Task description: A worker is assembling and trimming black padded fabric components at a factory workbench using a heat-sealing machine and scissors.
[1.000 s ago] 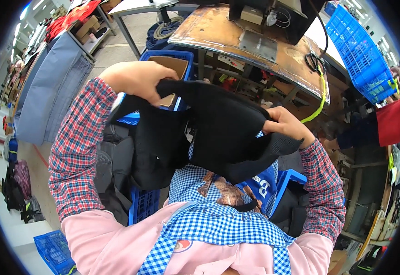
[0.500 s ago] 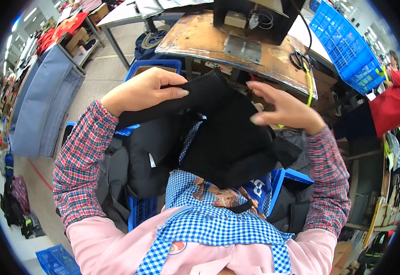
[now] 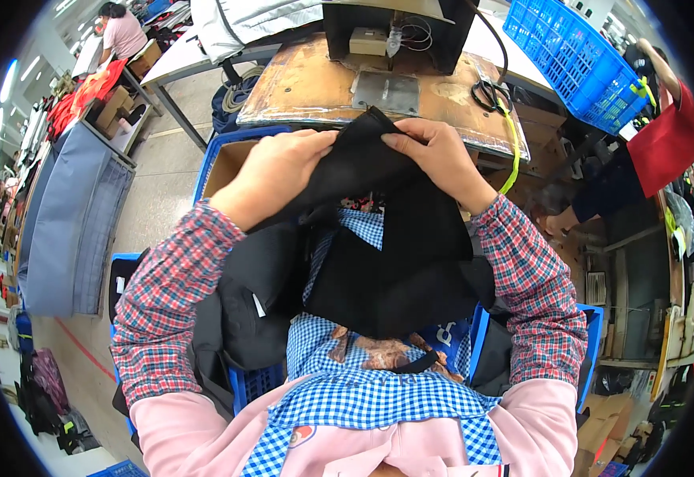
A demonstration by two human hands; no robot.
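Looking down from the head view, the person sits close to a worn wooden worktable and holds a piece of black fabric up in front of the chest with both hands. The left hand, at about ten o'clock from the picture's centre, has its fingers closed over the upper left edge of the cloth, the thumb on top and the fingertips pressing into the fold. The right hand, at about one o'clock, pinches the same top edge, fingers curled down over it, so the two hands nearly meet at the fabric's peak just below the table's near edge. From there the cloth hangs toward six o'clock over a blue and white checked apron and the lap. Both forearms wear red plaid sleeves. At twelve o'clock on the table stands a dark sewing machine, with a grey metal plate right before it. More dark garments lie heaped in a blue crate at eight o'clock beside the person's left arm. At two o'clock a blue plastic basket rests on the table's far right, and beyond it a person's arm in a red sleeve shows near the rim. At nine o'clock grey fabric drapes over a long rack.
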